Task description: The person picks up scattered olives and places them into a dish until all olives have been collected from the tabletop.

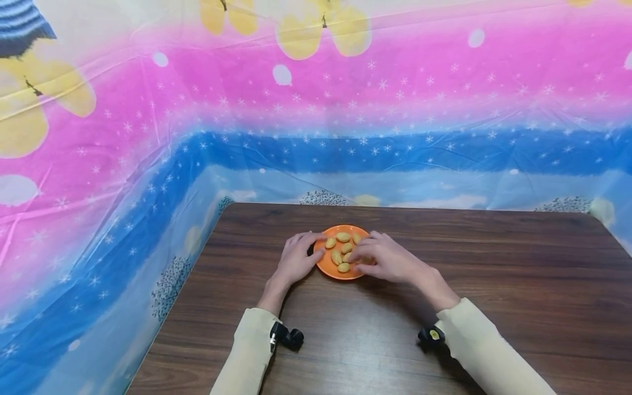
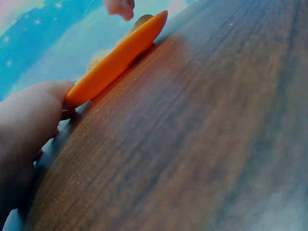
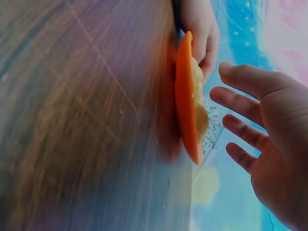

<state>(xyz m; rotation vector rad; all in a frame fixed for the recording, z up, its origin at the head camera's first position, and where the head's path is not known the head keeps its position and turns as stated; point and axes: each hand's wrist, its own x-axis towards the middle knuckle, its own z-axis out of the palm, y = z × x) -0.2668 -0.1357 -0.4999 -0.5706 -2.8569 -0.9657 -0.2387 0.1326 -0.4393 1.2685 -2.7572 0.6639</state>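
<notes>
A round orange plate (image 1: 324,266) lies on the table with several small tan-yellow oval pieces (image 1: 343,237) on it, resembling nuts in their shells. At the plate's left edge, my left hand (image 1: 296,258) holds the rim, thumb and fingers spread along it. In the left wrist view the left thumb (image 2: 60,89) lies against the rim, with other fingertips lower beside it. My right hand (image 1: 390,258) hovers over the plate's right side, its fingers loosely bent and spread. Nothing shows between the right fingers (image 3: 243,103) in the right wrist view, where they stand apart from the pieces.
The dark wood-grain table (image 1: 518,285) extends around the plate, its back edge a short way behind. A pink and blue patterned cloth (image 1: 395,148) hangs behind and to the left. Small black cameras (image 1: 291,337) are strapped at both wrists over pale sleeves (image 1: 252,351).
</notes>
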